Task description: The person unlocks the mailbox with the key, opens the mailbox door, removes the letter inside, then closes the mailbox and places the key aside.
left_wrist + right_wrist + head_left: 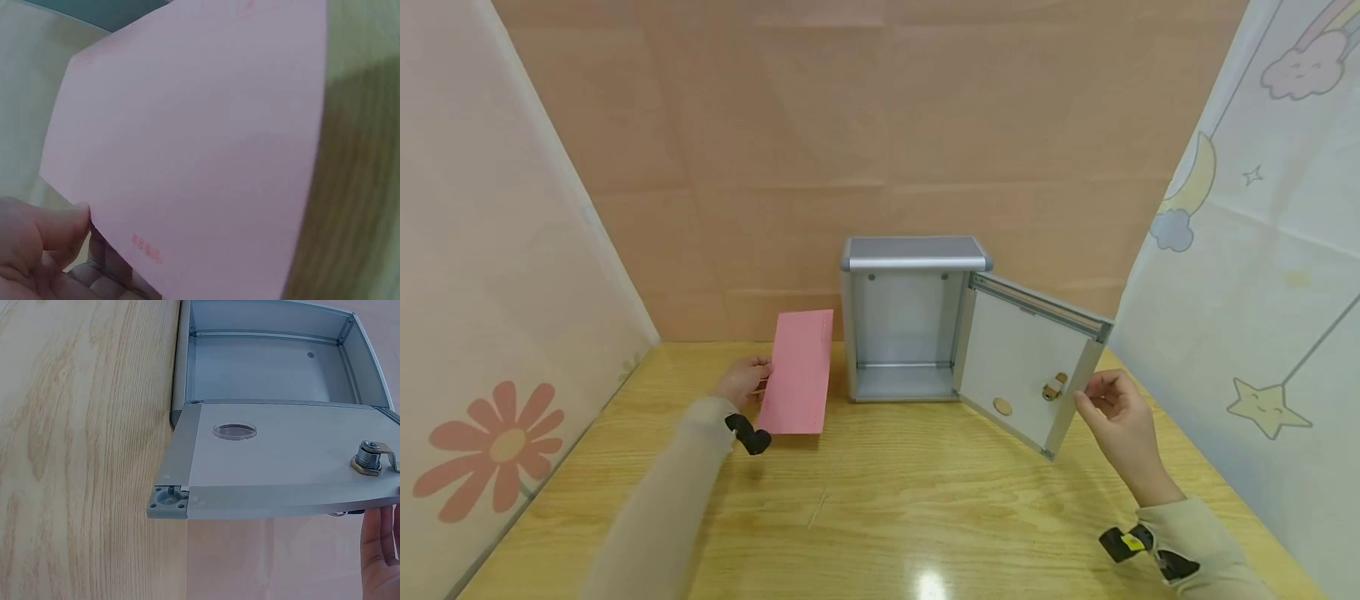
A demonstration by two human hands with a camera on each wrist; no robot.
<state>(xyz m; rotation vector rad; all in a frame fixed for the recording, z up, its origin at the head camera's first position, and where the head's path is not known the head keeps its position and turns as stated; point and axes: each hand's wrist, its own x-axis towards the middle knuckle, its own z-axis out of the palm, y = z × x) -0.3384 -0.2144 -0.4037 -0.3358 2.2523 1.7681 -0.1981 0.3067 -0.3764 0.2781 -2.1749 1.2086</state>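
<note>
A pink envelope (801,372) with small red print is pinched along one edge by my left hand (745,380). It is held tilted over the table, left of the box, and in the left wrist view the envelope (200,137) hides much of the scene. A silver-grey metal mailbox (916,252) stands upright at the back, its inside bare. Its white-panelled door (1018,358) hangs open to the right, with a brass-coloured cam lock (1055,387) near the free edge. My right hand (1123,425) holds that edge between thumb and fingers; the right wrist view shows only part of the hand (380,556).
The mailbox stands on a light wood-grain table (850,517). Behind it hangs a creased tan backdrop (887,125). Printed white panels flank the table, one with a flower (507,446), the other with a star (1270,408).
</note>
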